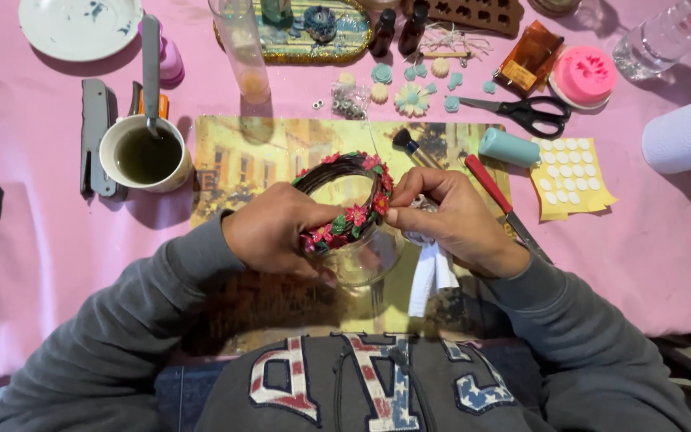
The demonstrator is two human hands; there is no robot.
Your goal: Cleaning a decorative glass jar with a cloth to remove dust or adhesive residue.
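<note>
A: Head view, centre of frame. What's in the hands?

B: Glass jar (359, 240), tipped on its side, mouth toward upper frame. Left hand (277, 234) wraps round it from the left, gripping the body. Rim carries a ring of red flowers (355, 214) w/ green leaves. Inside looks clear; contents hard to tell.

A: Right hand?

B: Right hand (449, 216) is pinched, fingertips (397, 214) pressing on the flower ring at the jar's right edge. Jar sits over a picture mat (257, 156) on the pink cloth (33, 264).

A: Other containers?

B: Left of centre, white mug (144, 154) w/ dark greenish liquid and a grey tool handle (150, 68) standing in it. Upper left, white plate (80, 26), faint blue marks. Top centre, tall clear tube (241, 50) w/ a bit of orange stuff at the bottom. Behind it an oval tray (313, 36) w/ small items, two dark bottles (397, 30) just right of it. Upper right, clear bottle (669, 32) lying tilted.

A: Packages, labels?

B: Amber packet (531, 56) upper right, beside a pink round mould (585, 74). Yellow sheet of white round dots (569, 174) right of centre, teal roll (509, 147) near it. Black scissors (525, 112) above. White paper roll (688, 132) at right edge.
</note>
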